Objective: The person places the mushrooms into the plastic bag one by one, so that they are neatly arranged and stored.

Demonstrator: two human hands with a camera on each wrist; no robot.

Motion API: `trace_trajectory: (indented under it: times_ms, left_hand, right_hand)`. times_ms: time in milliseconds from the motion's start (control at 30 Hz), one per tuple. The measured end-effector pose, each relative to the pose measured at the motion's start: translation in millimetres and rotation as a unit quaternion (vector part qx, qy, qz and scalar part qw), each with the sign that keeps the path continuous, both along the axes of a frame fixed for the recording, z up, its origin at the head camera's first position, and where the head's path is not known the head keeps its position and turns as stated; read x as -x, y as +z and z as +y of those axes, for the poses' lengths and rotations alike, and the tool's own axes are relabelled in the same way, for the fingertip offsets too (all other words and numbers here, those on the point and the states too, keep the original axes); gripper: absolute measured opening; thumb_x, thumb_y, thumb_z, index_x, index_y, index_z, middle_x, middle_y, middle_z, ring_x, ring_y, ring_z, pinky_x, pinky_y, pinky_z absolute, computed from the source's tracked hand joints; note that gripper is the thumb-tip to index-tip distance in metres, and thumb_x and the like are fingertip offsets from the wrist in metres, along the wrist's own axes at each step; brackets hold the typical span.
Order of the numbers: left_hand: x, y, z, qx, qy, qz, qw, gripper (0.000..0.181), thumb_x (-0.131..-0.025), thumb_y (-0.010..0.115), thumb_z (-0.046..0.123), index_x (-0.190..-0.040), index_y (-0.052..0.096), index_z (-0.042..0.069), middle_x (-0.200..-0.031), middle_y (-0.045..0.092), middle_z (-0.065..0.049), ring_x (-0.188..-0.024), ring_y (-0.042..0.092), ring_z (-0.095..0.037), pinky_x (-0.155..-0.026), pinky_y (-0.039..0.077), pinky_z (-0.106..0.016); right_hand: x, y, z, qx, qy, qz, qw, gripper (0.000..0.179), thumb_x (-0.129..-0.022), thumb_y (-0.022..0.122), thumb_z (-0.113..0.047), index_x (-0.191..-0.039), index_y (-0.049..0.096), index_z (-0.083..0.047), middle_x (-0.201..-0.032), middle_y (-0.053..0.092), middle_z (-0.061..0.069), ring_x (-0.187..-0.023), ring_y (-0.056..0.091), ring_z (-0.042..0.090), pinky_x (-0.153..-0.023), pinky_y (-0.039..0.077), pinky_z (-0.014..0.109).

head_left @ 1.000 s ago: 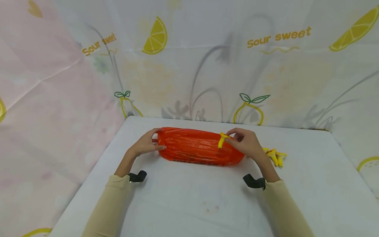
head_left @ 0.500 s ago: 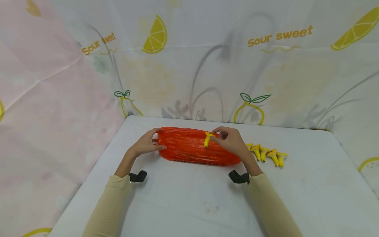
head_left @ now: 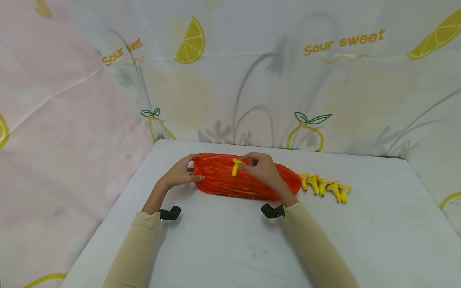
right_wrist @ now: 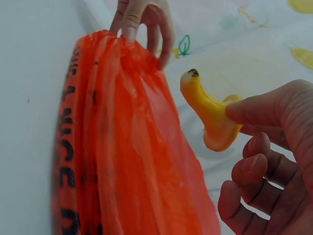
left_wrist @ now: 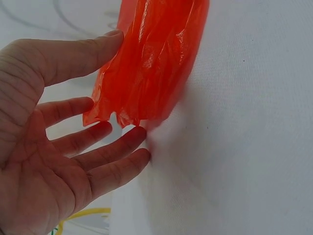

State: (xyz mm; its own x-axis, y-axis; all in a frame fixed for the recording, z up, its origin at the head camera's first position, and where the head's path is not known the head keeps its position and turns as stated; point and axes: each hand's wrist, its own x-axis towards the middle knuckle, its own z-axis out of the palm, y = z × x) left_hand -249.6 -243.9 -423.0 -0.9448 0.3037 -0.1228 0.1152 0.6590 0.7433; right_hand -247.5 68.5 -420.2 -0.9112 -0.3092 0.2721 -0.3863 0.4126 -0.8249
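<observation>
A crinkled red plastic bag [head_left: 216, 180] with black lettering lies lengthwise on the white table. My left hand [head_left: 180, 173] holds the bag's left end, thumb on the front side and fingers spread at the far edge, as the right wrist view also shows. Over the bag's middle, my right hand [head_left: 262, 168] pinches a yellow chanterelle mushroom [right_wrist: 208, 110] between thumb and forefinger. Its flared cap is up and its dark-tipped stem points down in the head view. The other right-hand fingers curl loosely below it in the right wrist view.
Several similar yellow mushrooms [head_left: 323, 187] lie in a slanting row off the bag's right end. The white tabletop [head_left: 230, 240] stretches in front. A lemon-patterned cloth [head_left: 223, 80] hangs behind the table and along the sides.
My right hand has moved left along the bag with the mushroom, from near its right end to its middle, uncovering the row of mushrooms. My left hand stays at the bag's left end.
</observation>
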Motion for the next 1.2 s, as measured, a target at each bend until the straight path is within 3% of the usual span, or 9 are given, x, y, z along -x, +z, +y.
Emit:
trace_trajectory:
  times_ms: [400, 733, 833, 967, 1067, 1200]
  left_hand:
    - [1.1, -3.5, -1.1, -0.01, 0.001, -0.013, 0.9999, 0.083, -0.084, 0.079, 0.027, -0.15, 0.032, 0.009, -0.15, 0.036, -0.017, -0.129, 0.046, -0.043, -0.098, 0.047, -0.053]
    - [-1.7, 1.0, -0.4, 0.0, -0.005, -0.014, 0.9999, 0.083, -0.084, 0.078, 0.027, -0.15, 0.032, 0.01, -0.152, 0.036, -0.017, -0.131, 0.043, -0.043, -0.101, 0.043, -0.056]
    - [-1.8, 1.4, -0.3, -0.002, -0.007, -0.015, 0.9999, 0.082, -0.084, 0.078, 0.026, -0.15, 0.032, 0.01, -0.152, 0.036, -0.017, -0.132, 0.043, -0.044, -0.1, 0.044, -0.057]
    - [-1.9, 2.3, -0.5, -0.006, -0.007, -0.014, 0.9999, 0.082, -0.084, 0.078, 0.026, -0.151, 0.032, 0.01, -0.152, 0.036, -0.017, -0.132, 0.043, -0.045, -0.1, 0.043, -0.058]
    - [-1.4, 2.0, -1.0, -0.004, -0.008, -0.011, 0.9999, 0.083, -0.084, 0.078, 0.027, -0.151, 0.032, 0.009, -0.152, 0.036, -0.017, -0.132, 0.043, -0.046, -0.101, 0.043, -0.058]
    - [-1.3, 2.5, -0.8, -0.002, -0.007, -0.014, 0.9999, 0.084, -0.084, 0.078, 0.027, -0.151, 0.031, 0.009, -0.153, 0.035, -0.018, -0.132, 0.042, -0.045, -0.101, 0.043, -0.058]
  right_hand:
    - [10.9, -12.8, -39, -0.025, -0.001, -0.004, 0.9997, 0.02, -0.088, 0.075, -0.027, -0.103, 0.079, -0.014, -0.054, 0.037, -0.001, -0.049, 0.033, 0.015, -0.046, 0.023, 0.026]
    - [19.4, -25.2, -59, -0.069, -0.019, -0.01, 0.9974, 0.024, -0.088, 0.076, -0.031, -0.107, 0.079, -0.017, -0.057, 0.049, -0.003, -0.055, 0.041, 0.014, -0.048, 0.028, 0.023]
    - [20.9, -26.9, -64, -0.067, -0.017, -0.014, 0.9975, 0.025, -0.087, 0.077, -0.031, -0.106, 0.079, -0.016, -0.057, 0.047, -0.001, -0.052, 0.039, 0.015, -0.046, 0.026, 0.024]
    - [22.5, -26.5, -71, -0.075, -0.02, -0.016, 0.9968, 0.025, -0.087, 0.077, -0.032, -0.106, 0.079, -0.016, -0.065, 0.059, -0.003, -0.056, 0.042, 0.016, -0.048, 0.028, 0.024]
    - [23.1, -26.7, -76, -0.085, -0.027, -0.019, 0.9958, 0.025, -0.087, 0.077, -0.031, -0.106, 0.079, -0.015, -0.084, 0.07, -0.003, -0.066, 0.05, 0.014, -0.053, 0.036, 0.023]
    - [23.2, -29.9, -80, -0.106, -0.041, -0.03, 0.993, 0.027, -0.089, 0.075, -0.033, -0.109, 0.078, -0.016, -0.088, 0.071, -0.002, -0.072, 0.054, 0.015, -0.057, 0.042, 0.024]
